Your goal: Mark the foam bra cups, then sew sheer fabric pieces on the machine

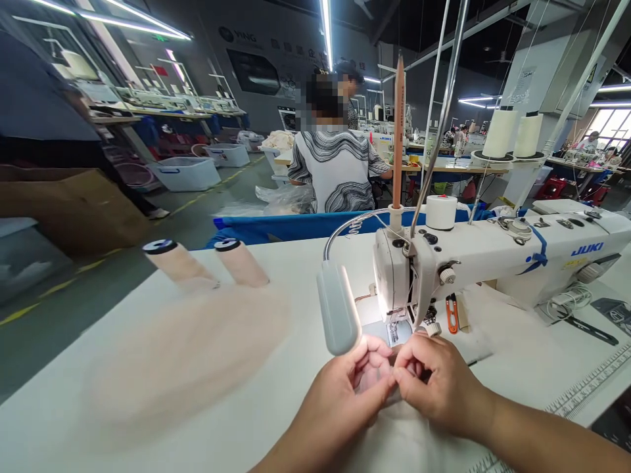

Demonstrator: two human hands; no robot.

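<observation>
In front of the needle area of a white JUKI sewing machine (pixel 497 253), my two hands meet at the fingertips. My left hand (pixel 345 391) is curled, its thumb reaching toward the right thumb. Thumb and bent fingers of my right hand (pixel 438 384) are pinched together. Thin, pale sheer fabric (pixel 401 412) shows between and below the hands; both seem closed on it, though its edge is hard to make out. Just behind the fingers is the presser foot (pixel 393 333). A grey lamp (pixel 338 309) on a bendy neck hangs beside my left hand.
Blurred beige fabric (pixel 197 355) lies left on the white table (pixel 276 420), near two peach thread cones (pixel 241 263). Orange thread snips (pixel 451 313) rest right of the needle. A printed ruler (pixel 591 378) runs along the right edge. Ahead, a person (pixel 338 171) sits facing away.
</observation>
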